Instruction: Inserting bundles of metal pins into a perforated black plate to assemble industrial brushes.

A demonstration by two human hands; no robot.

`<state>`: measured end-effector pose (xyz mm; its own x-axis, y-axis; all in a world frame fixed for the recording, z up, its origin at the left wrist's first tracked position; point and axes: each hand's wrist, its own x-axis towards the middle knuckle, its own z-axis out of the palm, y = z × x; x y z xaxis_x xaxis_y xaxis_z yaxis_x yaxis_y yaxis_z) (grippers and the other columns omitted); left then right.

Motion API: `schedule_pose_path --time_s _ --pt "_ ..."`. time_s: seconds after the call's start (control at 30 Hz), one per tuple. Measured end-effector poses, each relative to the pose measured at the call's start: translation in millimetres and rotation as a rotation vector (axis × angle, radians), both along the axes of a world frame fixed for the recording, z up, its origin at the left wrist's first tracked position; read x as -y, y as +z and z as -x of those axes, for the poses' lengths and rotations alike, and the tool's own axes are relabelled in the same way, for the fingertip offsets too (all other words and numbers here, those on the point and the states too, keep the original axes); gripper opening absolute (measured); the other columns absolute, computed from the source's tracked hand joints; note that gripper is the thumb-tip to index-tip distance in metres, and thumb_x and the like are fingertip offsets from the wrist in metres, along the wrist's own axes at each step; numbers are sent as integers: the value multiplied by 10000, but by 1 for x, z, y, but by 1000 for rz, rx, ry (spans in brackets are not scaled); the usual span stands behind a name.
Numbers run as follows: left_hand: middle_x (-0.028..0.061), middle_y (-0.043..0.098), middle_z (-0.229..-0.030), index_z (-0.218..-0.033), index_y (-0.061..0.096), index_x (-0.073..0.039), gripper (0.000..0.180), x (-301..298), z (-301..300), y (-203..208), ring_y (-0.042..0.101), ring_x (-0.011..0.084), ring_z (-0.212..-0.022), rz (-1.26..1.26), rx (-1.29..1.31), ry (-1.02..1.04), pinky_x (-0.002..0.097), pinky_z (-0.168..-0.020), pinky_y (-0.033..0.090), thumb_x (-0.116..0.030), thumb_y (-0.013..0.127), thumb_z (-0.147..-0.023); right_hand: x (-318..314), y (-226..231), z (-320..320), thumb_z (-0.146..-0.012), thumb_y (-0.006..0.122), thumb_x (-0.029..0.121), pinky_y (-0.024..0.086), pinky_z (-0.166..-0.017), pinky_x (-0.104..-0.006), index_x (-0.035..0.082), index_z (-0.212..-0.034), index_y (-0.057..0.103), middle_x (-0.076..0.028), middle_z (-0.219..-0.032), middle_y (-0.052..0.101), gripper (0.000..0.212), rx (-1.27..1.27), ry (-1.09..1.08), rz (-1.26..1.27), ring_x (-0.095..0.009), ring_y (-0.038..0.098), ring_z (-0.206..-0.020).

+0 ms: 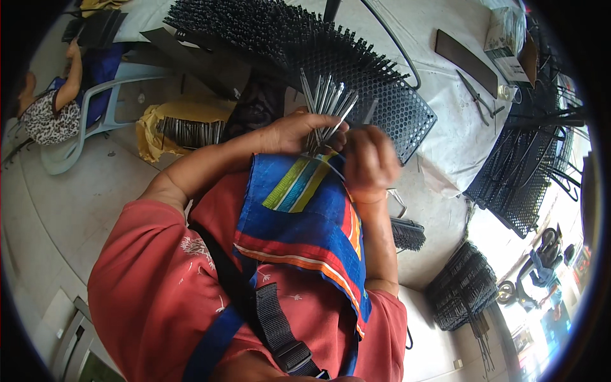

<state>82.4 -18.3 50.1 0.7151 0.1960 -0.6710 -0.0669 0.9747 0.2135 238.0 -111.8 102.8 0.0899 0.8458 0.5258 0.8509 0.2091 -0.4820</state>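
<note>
Rods of silver metal, slender, straight and glossy [326,99], stand in a loose bundle above the lap, their far ends spread like a fan. The left hand [294,132] has its fingers wrapped closed around the near part, thumb laid across, probably because thin, slippery pieces would scatter under a lighter grip; holding them upright also seems to leave their tips easy to pick out. The right hand [372,162] is just to the right, fingers curled but blurred. A narrow grey sliver [372,111] shows at its far side; whether the fingers pinch it, I cannot tell.

Beyond both hands lies a rigid black panel punched with round holes [415,124], crowded at far left with short, dark, bristle-like upright pieces [254,30]; the holes presumably keep them standing in order. A creased white sheet [449,153] covers the tabletop, perhaps to shield it. On the far right rest a smooth, dark, curved strip [468,62] and a long-handled metal tool [474,99]. To the left, crumpled yellow wrapping [148,132] cradles more slender rods [191,132], lined up side by side.
</note>
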Motion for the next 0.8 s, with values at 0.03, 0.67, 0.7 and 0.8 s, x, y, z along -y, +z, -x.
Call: schedule_pose_path --time_s 0.03,0.67,0.7,0.8 --pt "71 673 -932 -1066 626 -35 207 0 -3 2 667 172 -823 11 -33 56 336 -689 569 -159 649 -901 4 -11 7 -696 718 16 524 -675 -332 35 -960 663 -120 -972 647 269 39 28 82 -261 658 -814" --pt "130 672 -794 -1027 627 1 214 13 -2 10 658 193 -640 -282 -41 -92 305 -591 552 18 630 -813 -20 -29 -26 -795 711 45 324 -400 -218 1 -801 648 -30 -628 591 77 -1268 -296 649 -72 480 -453" --pt "130 672 -794 -1027 627 1 214 12 -4 10 658 193 -640 -279 -41 -93 305 -591 552 18 630 -813 -18 -31 -24 -795 711 45 324 -400 -218 1 -801 648 -30 -628 591 77 -1269 -298 652 -72 480 -453" --pt "129 671 -789 -1040 621 -4 239 12 -7 9 656 192 -636 -318 -119 -129 304 -591 552 28 620 -803 -17 -33 -22 -800 693 19 323 -400 -219 -1 -792 645 -21 -613 578 53 -1416 -347 630 -69 460 -446"
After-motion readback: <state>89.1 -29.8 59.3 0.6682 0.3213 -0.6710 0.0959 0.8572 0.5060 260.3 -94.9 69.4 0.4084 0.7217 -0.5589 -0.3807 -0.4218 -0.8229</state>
